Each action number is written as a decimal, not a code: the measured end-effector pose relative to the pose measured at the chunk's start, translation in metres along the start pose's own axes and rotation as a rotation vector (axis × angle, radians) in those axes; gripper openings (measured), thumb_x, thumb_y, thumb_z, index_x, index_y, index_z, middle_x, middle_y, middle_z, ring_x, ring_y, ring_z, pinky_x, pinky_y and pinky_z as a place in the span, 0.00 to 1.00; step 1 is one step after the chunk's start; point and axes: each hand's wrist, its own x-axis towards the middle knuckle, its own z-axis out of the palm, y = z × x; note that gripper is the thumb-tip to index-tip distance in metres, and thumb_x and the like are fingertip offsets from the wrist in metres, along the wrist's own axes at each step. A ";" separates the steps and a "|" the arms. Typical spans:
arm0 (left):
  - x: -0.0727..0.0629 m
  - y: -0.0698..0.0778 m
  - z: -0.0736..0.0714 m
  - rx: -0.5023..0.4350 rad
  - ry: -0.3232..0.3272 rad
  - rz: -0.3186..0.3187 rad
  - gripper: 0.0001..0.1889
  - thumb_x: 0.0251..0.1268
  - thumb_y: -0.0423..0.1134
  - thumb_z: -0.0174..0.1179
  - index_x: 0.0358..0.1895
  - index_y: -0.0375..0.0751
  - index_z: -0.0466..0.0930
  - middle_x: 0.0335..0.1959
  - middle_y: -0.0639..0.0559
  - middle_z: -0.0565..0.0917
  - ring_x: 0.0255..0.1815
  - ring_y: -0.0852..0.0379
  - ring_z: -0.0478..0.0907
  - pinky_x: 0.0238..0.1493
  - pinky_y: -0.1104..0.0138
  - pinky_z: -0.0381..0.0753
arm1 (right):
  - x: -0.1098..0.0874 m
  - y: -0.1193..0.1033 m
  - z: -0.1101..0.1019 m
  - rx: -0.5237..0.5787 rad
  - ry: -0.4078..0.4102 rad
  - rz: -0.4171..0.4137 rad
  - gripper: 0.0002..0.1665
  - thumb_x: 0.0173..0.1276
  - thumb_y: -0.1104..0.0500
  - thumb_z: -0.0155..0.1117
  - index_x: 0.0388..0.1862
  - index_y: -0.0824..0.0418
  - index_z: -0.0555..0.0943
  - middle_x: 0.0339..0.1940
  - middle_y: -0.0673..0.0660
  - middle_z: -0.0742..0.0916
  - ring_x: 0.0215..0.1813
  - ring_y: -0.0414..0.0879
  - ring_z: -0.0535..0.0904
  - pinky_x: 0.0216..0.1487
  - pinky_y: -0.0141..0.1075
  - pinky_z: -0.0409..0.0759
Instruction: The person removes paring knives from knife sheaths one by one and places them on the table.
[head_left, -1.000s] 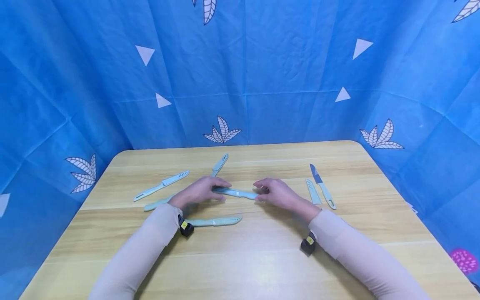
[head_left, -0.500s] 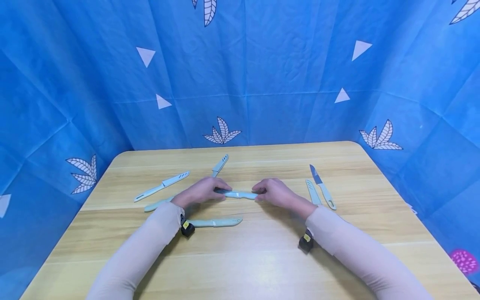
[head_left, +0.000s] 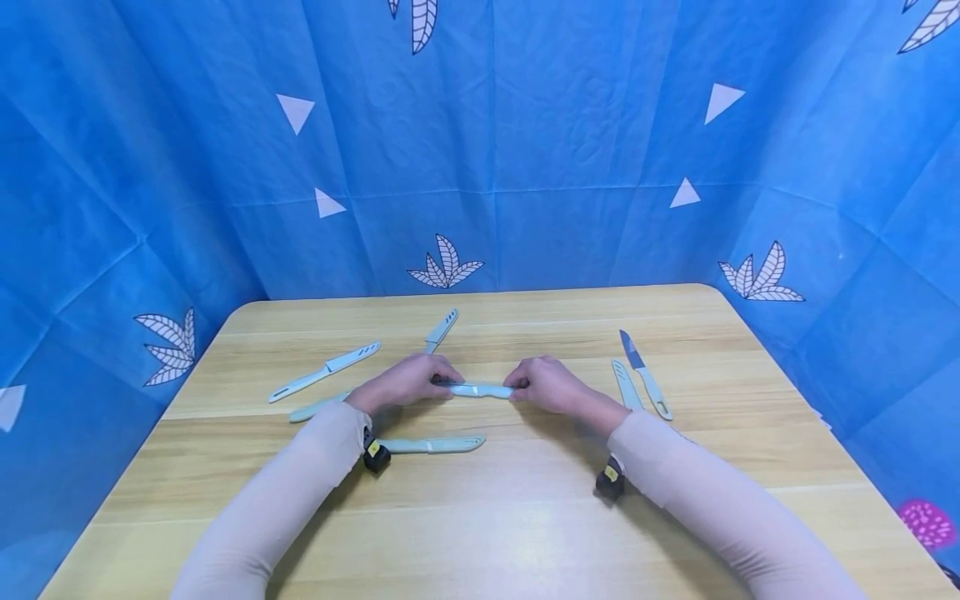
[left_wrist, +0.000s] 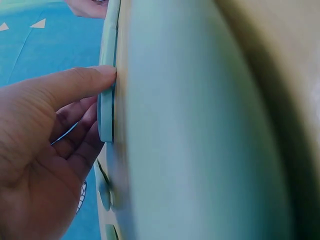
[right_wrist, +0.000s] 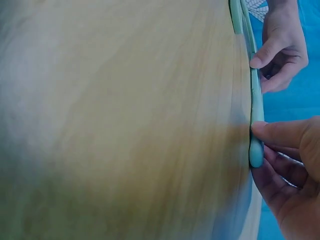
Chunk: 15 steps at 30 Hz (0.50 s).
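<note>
A slim pale blue-green sheathed knife (head_left: 480,390) was held crosswise near the middle of the wood-grained bench (head_left: 525,517). Its left end was pinched between thumb and fingers by the left hand (head_left: 408,381), and its rounded right end was pinched likewise by the right hand (head_left: 551,385), so each grip was narrow, with the knife held in it. Nearer the front, a pale green sheathed knife (head_left: 431,445) was laid (its left end was hidden by the left wrist). To the left, a pale blue knife in a slotted sheath (head_left: 324,372) was laid at a slant, near a pale green handle (head_left: 318,407) partly covered by the left arm. At the right, a dark-bladed knife with a pale blue-green handle (head_left: 654,393) was laid just beside a loose slotted pale green sheath (head_left: 627,385).
</note>
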 end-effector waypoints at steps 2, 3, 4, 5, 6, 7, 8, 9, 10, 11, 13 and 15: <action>0.000 0.001 0.000 0.001 -0.002 -0.004 0.13 0.63 0.39 0.68 0.51 0.51 0.86 0.46 0.60 0.83 0.51 0.58 0.78 0.59 0.62 0.78 | 0.000 0.000 0.000 -0.001 -0.001 -0.001 0.11 0.60 0.60 0.74 0.43 0.55 0.89 0.38 0.47 0.87 0.39 0.39 0.79 0.46 0.35 0.81; 0.000 0.002 -0.001 -0.002 -0.002 -0.006 0.13 0.63 0.38 0.68 0.51 0.51 0.86 0.46 0.60 0.83 0.51 0.58 0.78 0.59 0.62 0.78 | 0.000 0.000 0.000 0.002 -0.001 -0.002 0.11 0.60 0.60 0.74 0.43 0.55 0.89 0.38 0.46 0.87 0.39 0.39 0.79 0.46 0.35 0.81; -0.001 0.002 -0.001 -0.007 -0.003 -0.009 0.13 0.63 0.38 0.68 0.51 0.51 0.86 0.46 0.61 0.83 0.51 0.59 0.78 0.58 0.62 0.79 | 0.000 0.000 0.000 0.007 -0.001 -0.002 0.11 0.61 0.60 0.74 0.43 0.55 0.89 0.38 0.46 0.87 0.39 0.39 0.79 0.46 0.35 0.81; -0.001 0.003 -0.002 -0.013 -0.003 -0.010 0.14 0.63 0.38 0.68 0.51 0.50 0.86 0.46 0.60 0.83 0.50 0.58 0.78 0.58 0.61 0.79 | -0.001 0.000 -0.001 0.015 0.001 0.001 0.11 0.60 0.60 0.74 0.43 0.55 0.89 0.38 0.47 0.87 0.39 0.39 0.79 0.46 0.35 0.81; -0.002 0.004 -0.002 -0.022 -0.003 -0.011 0.14 0.62 0.38 0.68 0.51 0.50 0.86 0.46 0.60 0.83 0.50 0.58 0.78 0.57 0.61 0.79 | -0.001 0.000 -0.001 0.022 0.003 0.002 0.11 0.61 0.60 0.73 0.44 0.55 0.89 0.38 0.47 0.87 0.39 0.39 0.79 0.45 0.36 0.81; -0.002 0.005 -0.003 -0.028 -0.002 -0.015 0.14 0.63 0.38 0.68 0.52 0.49 0.86 0.46 0.60 0.83 0.50 0.58 0.78 0.57 0.61 0.79 | -0.001 0.000 -0.002 0.029 0.005 0.006 0.11 0.61 0.60 0.73 0.44 0.55 0.88 0.38 0.47 0.87 0.39 0.40 0.79 0.46 0.36 0.81; -0.003 0.005 -0.003 -0.036 0.000 -0.020 0.14 0.63 0.38 0.68 0.52 0.49 0.85 0.46 0.59 0.83 0.51 0.58 0.78 0.57 0.61 0.80 | -0.002 0.000 -0.003 0.037 0.007 0.011 0.12 0.61 0.60 0.73 0.44 0.55 0.88 0.39 0.47 0.87 0.39 0.40 0.79 0.46 0.36 0.81; -0.003 0.006 -0.004 -0.045 0.002 -0.027 0.14 0.63 0.38 0.68 0.52 0.49 0.85 0.47 0.59 0.84 0.51 0.58 0.78 0.57 0.61 0.80 | -0.002 0.000 -0.003 0.045 0.011 0.013 0.12 0.61 0.60 0.72 0.44 0.54 0.88 0.40 0.47 0.87 0.39 0.40 0.79 0.47 0.36 0.81; -0.004 0.006 -0.004 -0.056 0.003 -0.036 0.15 0.63 0.38 0.68 0.52 0.49 0.85 0.47 0.59 0.84 0.51 0.58 0.78 0.57 0.61 0.80 | -0.002 0.000 -0.004 0.052 0.014 0.016 0.12 0.61 0.60 0.72 0.44 0.54 0.88 0.40 0.47 0.87 0.39 0.41 0.79 0.47 0.37 0.81; -0.004 0.007 -0.004 -0.062 0.004 -0.044 0.15 0.63 0.38 0.68 0.53 0.49 0.85 0.47 0.58 0.84 0.51 0.58 0.78 0.57 0.61 0.80 | -0.003 0.000 -0.004 0.056 0.017 0.019 0.12 0.61 0.60 0.72 0.44 0.54 0.88 0.40 0.47 0.86 0.39 0.41 0.79 0.46 0.37 0.81; -0.005 0.007 -0.004 -0.072 0.007 -0.063 0.15 0.63 0.39 0.68 0.54 0.49 0.85 0.49 0.58 0.84 0.52 0.59 0.78 0.57 0.61 0.80 | -0.003 0.000 -0.005 0.059 0.021 0.020 0.11 0.62 0.59 0.72 0.44 0.53 0.88 0.41 0.47 0.86 0.39 0.40 0.78 0.45 0.36 0.81; -0.006 0.009 -0.005 -0.083 0.012 -0.072 0.16 0.63 0.39 0.68 0.54 0.49 0.84 0.50 0.58 0.84 0.53 0.58 0.78 0.58 0.60 0.80 | -0.003 0.001 -0.005 0.057 0.030 0.011 0.11 0.62 0.59 0.72 0.44 0.52 0.89 0.40 0.46 0.86 0.38 0.40 0.78 0.44 0.35 0.81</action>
